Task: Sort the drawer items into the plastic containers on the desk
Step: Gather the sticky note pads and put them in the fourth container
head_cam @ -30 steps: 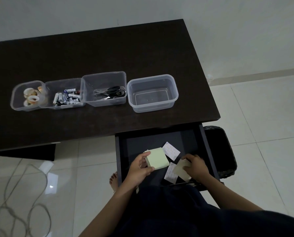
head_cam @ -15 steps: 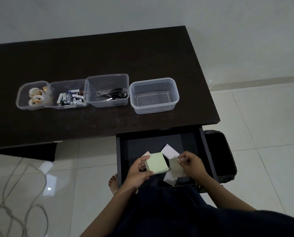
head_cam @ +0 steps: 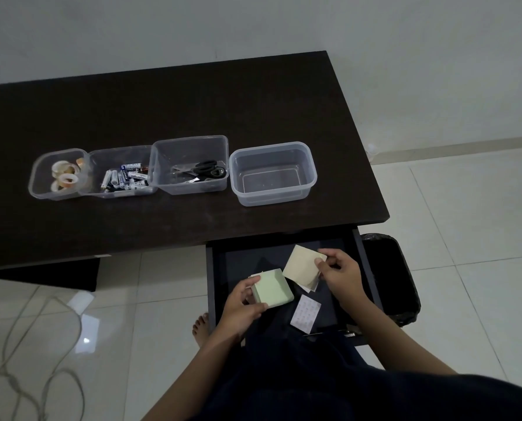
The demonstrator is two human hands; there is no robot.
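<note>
Notepad (head_cam: 272, 287) in left hand (head_cam: 240, 303); paper sheet (head_cam: 302, 265) in right hand (head_cam: 340, 273).

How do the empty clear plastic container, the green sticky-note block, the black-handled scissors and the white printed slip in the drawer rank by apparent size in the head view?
1. Empty clear plastic container
2. Black-handled scissors and green sticky-note block: alike; the block is nearer, so unsure
3. White printed slip

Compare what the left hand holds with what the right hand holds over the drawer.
The left hand grips a thick green block of notes; the right hand pinches a thin beige sheet. The block sits fairly level, while the sheet is tilted and higher. Both are squarish paper, held above the open drawer.
</note>
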